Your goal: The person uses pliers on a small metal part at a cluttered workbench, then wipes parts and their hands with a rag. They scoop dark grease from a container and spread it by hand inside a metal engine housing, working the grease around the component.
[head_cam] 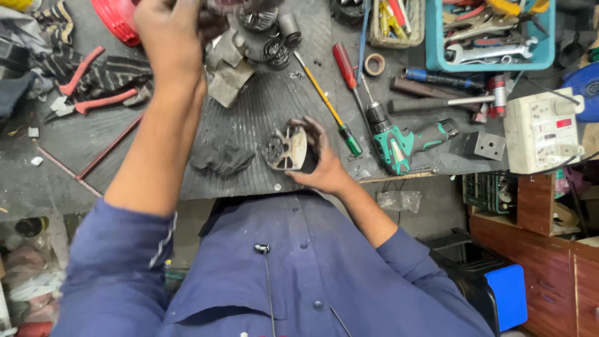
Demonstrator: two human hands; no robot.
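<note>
My right hand [324, 163] grips a round metal motor part [288, 150] with a slotted end plate, held just above the ribbed black mat [249, 118] near the bench's front edge. My left hand [170, 34] is raised at the top of the view, reaching to a cluster of grey metal parts [249, 37] with springs and rings at the back of the mat. Its fingers curl over something dark there, but what they hold is hidden. A crumpled black rag [221, 159] lies on the mat left of the motor part.
A green cordless drill [402, 143], a red-handled screwdriver [346, 65] and a yellow-shafted screwdriver [327, 103] lie right of the mat. Red pliers [84, 93] rest on the left. A blue tool tray [490, 34], a hammer [449, 100] and a white socket box [543, 131] stand at the right.
</note>
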